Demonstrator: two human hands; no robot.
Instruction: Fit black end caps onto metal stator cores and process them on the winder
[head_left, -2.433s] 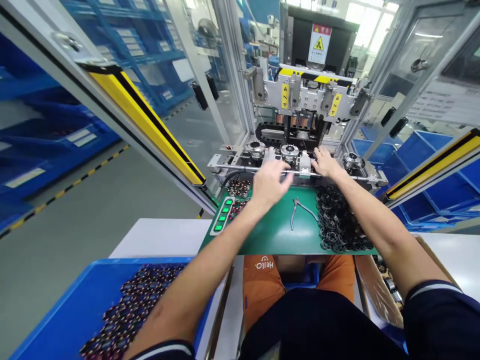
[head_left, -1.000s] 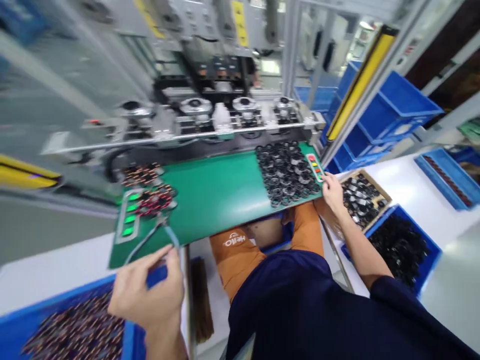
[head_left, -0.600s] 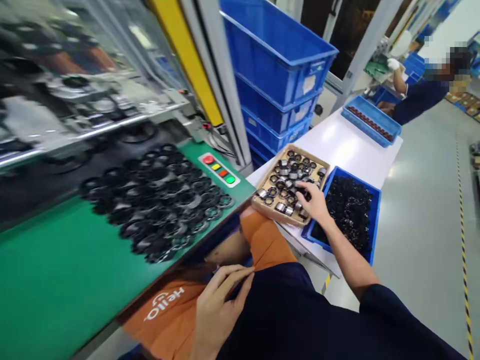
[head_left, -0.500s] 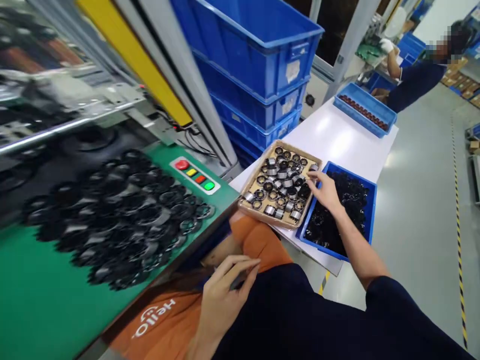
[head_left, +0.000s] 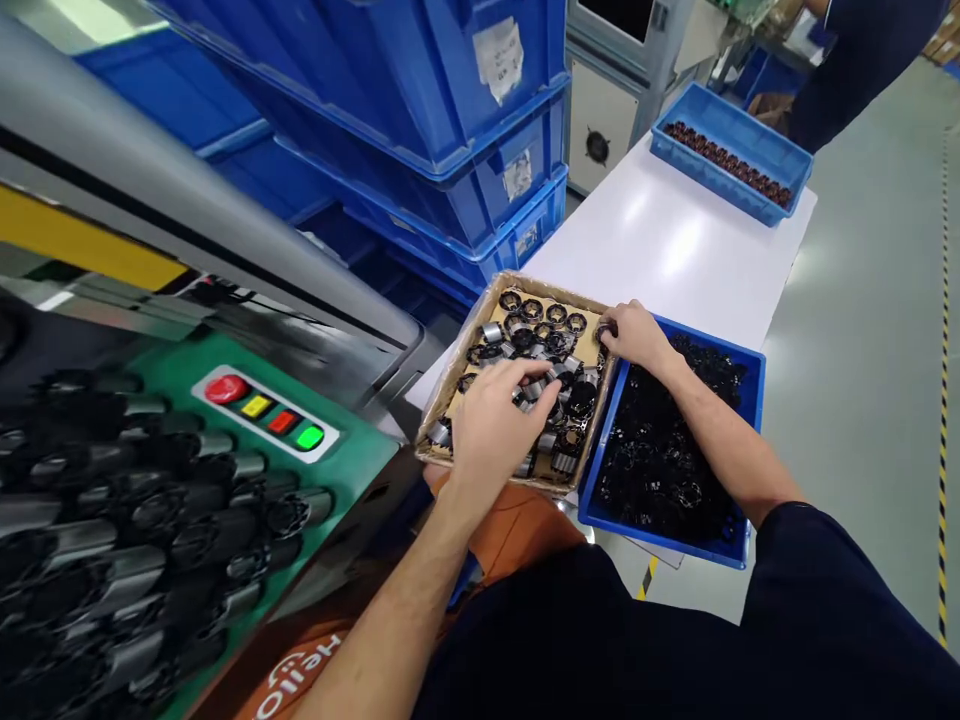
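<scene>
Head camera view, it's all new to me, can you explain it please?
These are a person's bare hands, seen by one camera worn on the head, looking forward and down. The left hand is curled over a cardboard box of small ring-shaped parts. The right hand is at a dark ring by the box's right edge. I can't tell whether either hand grips anything. Beside the box, a blue bin holds black parts. Both are at the near end of a white table. To the left, a green bench carries metal-and-black parts and a button panel.
</scene>
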